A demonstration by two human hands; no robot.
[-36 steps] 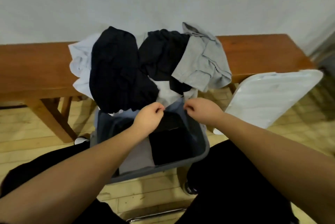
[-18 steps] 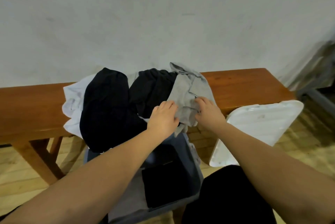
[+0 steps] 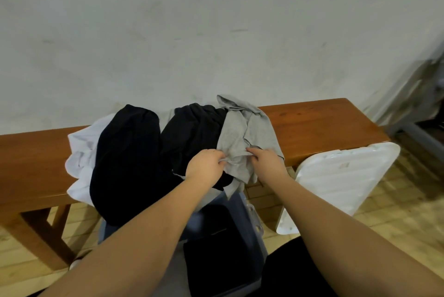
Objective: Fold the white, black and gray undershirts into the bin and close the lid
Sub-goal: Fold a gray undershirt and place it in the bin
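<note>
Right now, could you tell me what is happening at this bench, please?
A person is sorting a heap of undershirts on a wooden bench. Both hands grip the gray undershirt at the heap's right end: the left hand bunches its lower edge, and the right hand holds it beside. Black undershirts and a white one lie unfolded. The bin below is open and already holds folded dark fabric. Its white lid leans against the bench.
</note>
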